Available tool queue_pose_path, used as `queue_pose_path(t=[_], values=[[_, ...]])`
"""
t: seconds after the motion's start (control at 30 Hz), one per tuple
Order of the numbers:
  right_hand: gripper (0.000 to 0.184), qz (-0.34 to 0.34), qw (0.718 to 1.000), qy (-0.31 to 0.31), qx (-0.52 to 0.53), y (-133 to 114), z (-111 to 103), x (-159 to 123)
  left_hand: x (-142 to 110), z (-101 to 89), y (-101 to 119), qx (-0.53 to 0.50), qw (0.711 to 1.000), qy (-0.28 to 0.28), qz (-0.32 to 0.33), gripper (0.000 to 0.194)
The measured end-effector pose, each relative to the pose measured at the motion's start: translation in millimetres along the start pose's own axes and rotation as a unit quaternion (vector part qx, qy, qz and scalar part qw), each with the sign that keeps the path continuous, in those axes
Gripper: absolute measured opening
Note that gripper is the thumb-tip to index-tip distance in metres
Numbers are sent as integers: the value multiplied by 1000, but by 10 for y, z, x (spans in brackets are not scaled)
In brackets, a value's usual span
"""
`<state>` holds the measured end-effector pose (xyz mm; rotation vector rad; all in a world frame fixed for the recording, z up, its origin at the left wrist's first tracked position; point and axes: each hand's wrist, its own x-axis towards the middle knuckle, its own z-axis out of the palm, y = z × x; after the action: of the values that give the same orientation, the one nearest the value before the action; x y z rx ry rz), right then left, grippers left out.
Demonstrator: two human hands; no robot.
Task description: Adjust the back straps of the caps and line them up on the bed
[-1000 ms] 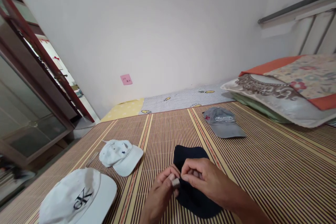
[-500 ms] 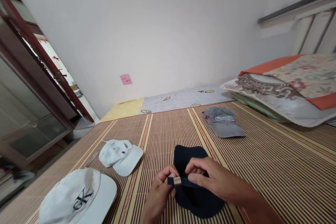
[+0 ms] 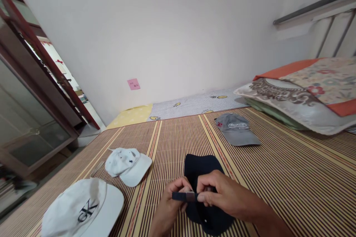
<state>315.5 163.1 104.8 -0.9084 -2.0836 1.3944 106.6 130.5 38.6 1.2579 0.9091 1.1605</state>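
Head camera view: two bare hands work over one of four caps on a striped mat (image 3: 169,140). The left hand (image 3: 172,199) has its thumb and fingers pinched around a dark strap (image 3: 179,196), whose free end sticks out to the left. The right hand (image 3: 218,192), fingers curled, grips the same strap on the other side of its one small buckle (image 3: 190,196).

The strap belongs to the navy cap (image 3: 201,162), which lies on the mat at the lower centre, beneath and behind the hands, its hollow inside partly showing.

The other three caps, two white and one grey, also rest on the mat. To the left are a large white cap (image 3: 69,207) with black letters, cut off by the lower edge, and, just beyond it, a smaller white cap (image 3: 125,166) with one little dark emblem. The grey cap (image 3: 235,129), with pale lettering, sits farther back, right of centre.

Past the mat's far edge runs checked fabric (image 3: 191,100), with a yellow cloth (image 3: 130,114) at its left end. One pink note (image 3: 134,84) is on the pale wall (image 3: 178,33). At right, one floral, orange-edged cloth (image 3: 328,81) lies over a white cushion (image 3: 300,113).
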Motion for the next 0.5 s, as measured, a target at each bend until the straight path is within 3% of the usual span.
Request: queue_pose_path(t=[0.5], values=[[18,27,999,0,-45,15,1,-12,4,36,57,28,999,15,-5,43]])
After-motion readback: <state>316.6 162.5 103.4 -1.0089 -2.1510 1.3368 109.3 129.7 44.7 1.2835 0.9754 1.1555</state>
